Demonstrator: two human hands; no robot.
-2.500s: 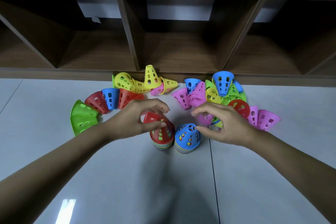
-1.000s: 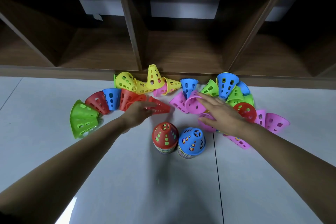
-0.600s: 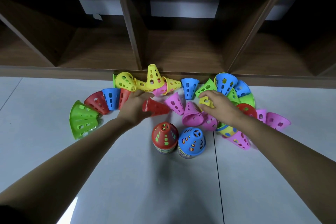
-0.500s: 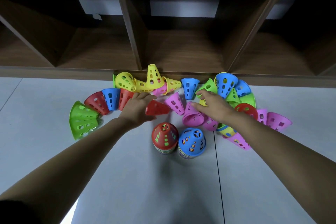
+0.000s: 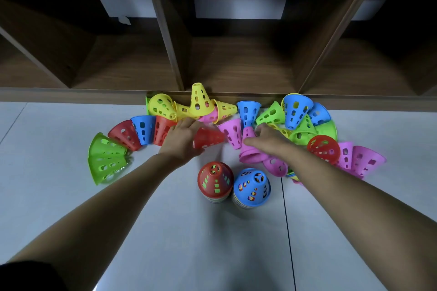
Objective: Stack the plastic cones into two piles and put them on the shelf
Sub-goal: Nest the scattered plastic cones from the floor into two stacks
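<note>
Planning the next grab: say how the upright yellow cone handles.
The upright yellow cone is probably light: its wall is full of holes. Its wide base should resist tipping; toppled, the taper would likely roll it in a curve.

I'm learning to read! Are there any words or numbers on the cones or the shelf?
There are none: no word, number or label can be read anywhere.
The red-topped pile and the blue-topped pile show only holes with other colours behind them, the loose cones show only holes, and the shelf is plain wood.
</note>
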